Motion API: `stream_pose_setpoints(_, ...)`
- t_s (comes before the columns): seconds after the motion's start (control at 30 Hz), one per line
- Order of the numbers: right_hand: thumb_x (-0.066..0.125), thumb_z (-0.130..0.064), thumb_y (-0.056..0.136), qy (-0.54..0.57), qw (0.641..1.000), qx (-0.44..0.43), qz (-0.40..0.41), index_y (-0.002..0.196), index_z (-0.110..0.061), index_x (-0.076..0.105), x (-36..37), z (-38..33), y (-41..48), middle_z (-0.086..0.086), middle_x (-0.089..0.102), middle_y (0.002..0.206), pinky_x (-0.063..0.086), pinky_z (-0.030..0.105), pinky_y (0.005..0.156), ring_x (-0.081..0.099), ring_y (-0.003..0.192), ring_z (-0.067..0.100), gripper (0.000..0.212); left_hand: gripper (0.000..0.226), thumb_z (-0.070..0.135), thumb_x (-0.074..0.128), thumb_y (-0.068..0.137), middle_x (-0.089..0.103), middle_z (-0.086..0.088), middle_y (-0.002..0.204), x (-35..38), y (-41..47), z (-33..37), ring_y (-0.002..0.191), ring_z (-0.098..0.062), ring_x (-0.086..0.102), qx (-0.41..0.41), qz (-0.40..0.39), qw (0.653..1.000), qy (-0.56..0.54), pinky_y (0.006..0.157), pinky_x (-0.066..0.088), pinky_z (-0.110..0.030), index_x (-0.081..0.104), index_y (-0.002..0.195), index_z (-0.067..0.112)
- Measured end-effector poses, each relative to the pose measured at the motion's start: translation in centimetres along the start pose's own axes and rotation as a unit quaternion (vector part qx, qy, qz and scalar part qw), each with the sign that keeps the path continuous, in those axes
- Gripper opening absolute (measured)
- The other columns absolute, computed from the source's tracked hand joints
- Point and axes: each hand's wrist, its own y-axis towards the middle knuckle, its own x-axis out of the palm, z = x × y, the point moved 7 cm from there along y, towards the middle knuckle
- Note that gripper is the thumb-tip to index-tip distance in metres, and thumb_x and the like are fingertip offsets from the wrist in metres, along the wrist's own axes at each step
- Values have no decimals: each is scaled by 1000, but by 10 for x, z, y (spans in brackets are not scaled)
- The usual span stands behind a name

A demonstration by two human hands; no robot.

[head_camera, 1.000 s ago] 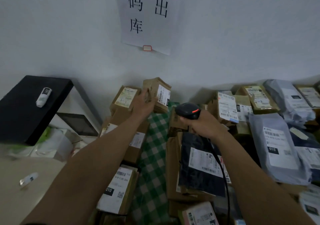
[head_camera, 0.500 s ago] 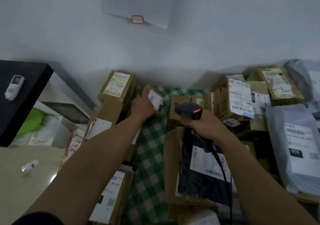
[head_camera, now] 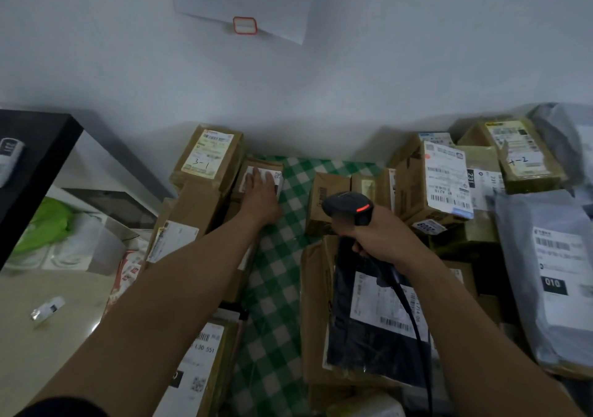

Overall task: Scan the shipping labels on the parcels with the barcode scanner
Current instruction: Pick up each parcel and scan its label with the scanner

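My right hand (head_camera: 382, 238) grips a black corded barcode scanner (head_camera: 348, 208) with a red light on its head, held over the parcels at the centre. My left hand (head_camera: 261, 195) reaches to the back and rests with straight fingers on the white label of a small cardboard box (head_camera: 276, 168) lying near the wall. Beside that box stands a taller carton marked 3-1 (head_camera: 208, 155). A black poly bag with a white label (head_camera: 375, 317) lies under the scanner's cable.
Parcels crowd a green checked cloth (head_camera: 276, 269): cartons with labels at the right (head_camera: 446, 179), grey poly bags (head_camera: 552, 272) at the far right, more boxes along the left (head_camera: 199, 352). A black shelf (head_camera: 29, 166) and a beige counter (head_camera: 48, 330) lie at the left.
My left hand lowered the small box from mid-air onto the pile by the wall and now lies flat on its label. The scanner stayed near the centre.
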Motion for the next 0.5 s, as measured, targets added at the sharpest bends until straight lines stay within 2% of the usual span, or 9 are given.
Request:
stream_pose_setpoints(0.1, 70, -34, 98, -1, 1000, 7, -2, 118, -28, 62, 3, 2, 3, -9, 66, 67, 45, 14, 48, 59, 50, -1, 22, 84, 13, 53, 103, -18, -17, 170, -2, 3, 0, 157, -37, -15, 6, 2, 1000, -15, 127, 0, -46, -4, 165, 13)
stream_pose_setpoints(0.2, 70, -33, 98, 8, 1000, 8, 5, 118, -27, 63, 3, 3, 3, -11, 65, 61, 44, 13, 46, 58, 48, -1, 22, 78, 8, 53, 102, -7, -19, 171, -4, 1, 3, 158, -38, -9, 29, 54, 997, -37, 127, 7, -47, 7, 165, 15)
stream_pose_setpoints(0.23, 70, -34, 99, 10, 1000, 7, 7, 119, -26, 65, 1, 3, 2, -9, 65, 62, 44, 13, 46, 59, 48, -1, 22, 74, 8, 54, 101, 3, -20, 170, -8, -4, 11, 158, -39, -2, 58, 85, 993, -60, 127, 12, -46, 16, 164, 15)
stream_pose_setpoints(0.3, 70, -35, 99, 9, 1000, 7, 14, 119, -25, 66, -3, 4, 1, -5, 65, 65, 43, 12, 46, 58, 48, 0, 23, 59, 9, 56, 101, 31, -19, 161, -13, -17, 33, 152, -37, 25, 111, 143, 971, -155, 122, 24, -38, 36, 156, 12)
stream_pose_setpoints(0.37, 70, -36, 99, 14, 999, 12, 26, 119, -25, 66, -8, 7, 0, -5, 64, 65, 43, 13, 47, 57, 47, 0, 24, 55, 27, 61, 103, 44, -13, 154, -6, -29, 54, 143, -30, 40, 92, 101, 945, -297, 113, 33, -32, 44, 153, 10)
stream_pose_setpoints(0.43, 71, -35, 98, 24, 999, 17, 38, 121, -25, 66, -12, 11, 0, -8, 64, 64, 44, 17, 49, 58, 48, 1, 26, 74, 46, 66, 98, 42, -10, 159, 15, -36, 67, 143, -28, 42, 46, 8, 919, -391, 116, 38, -42, 35, 158, 14)
stream_pose_setpoints(0.5, 71, -34, 98, 22, 999, 21, 41, 120, -24, 65, -14, 13, 0, -10, 64, 61, 44, 19, 50, 58, 47, 2, 25, 79, 37, 73, 94, 45, -7, 156, 31, -40, 70, 140, -28, 47, 18, -39, 905, -423, 114, 43, -46, 32, 159, 16)
